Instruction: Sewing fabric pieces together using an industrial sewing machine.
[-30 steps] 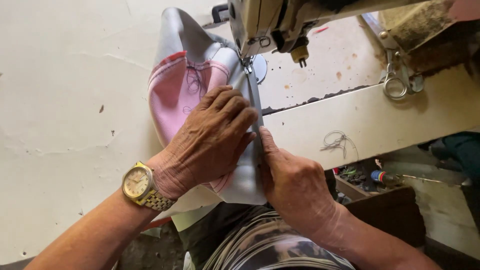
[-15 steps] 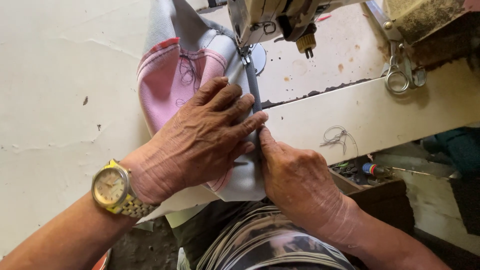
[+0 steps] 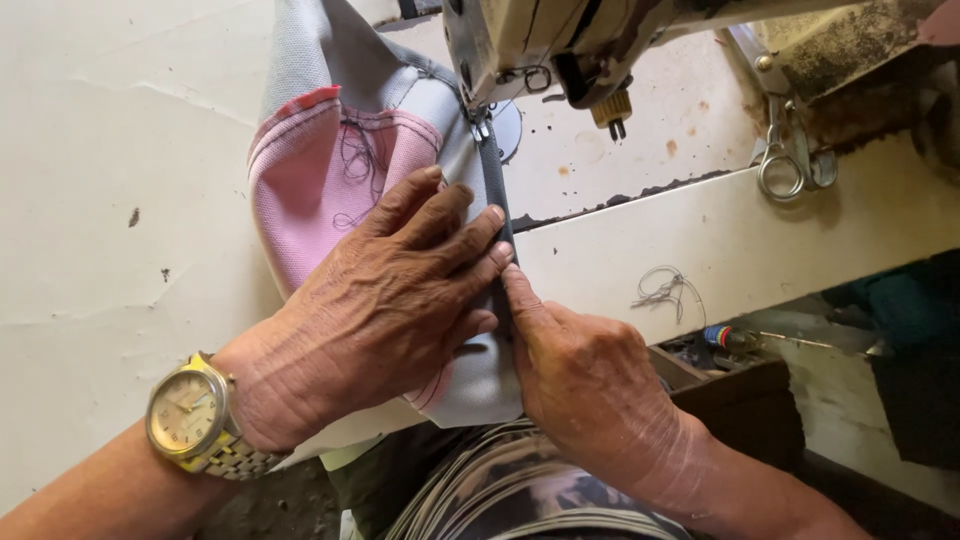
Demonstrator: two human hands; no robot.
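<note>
My left hand (image 3: 400, 300) lies flat, fingers spread, pressing the pink and grey canvas piece (image 3: 340, 170) onto the cream sewing table (image 3: 100, 150); my right hand (image 3: 590, 385) pinches the near end of the dark grey zipper strip (image 3: 495, 195) along the cloth's right edge; the strip's long axis runs straight away from me, from my fingertips up to the needle foot of the worn cream sewing machine (image 3: 480, 125); both hands sit just beside it, the left slightly nearer the needle.
</note>
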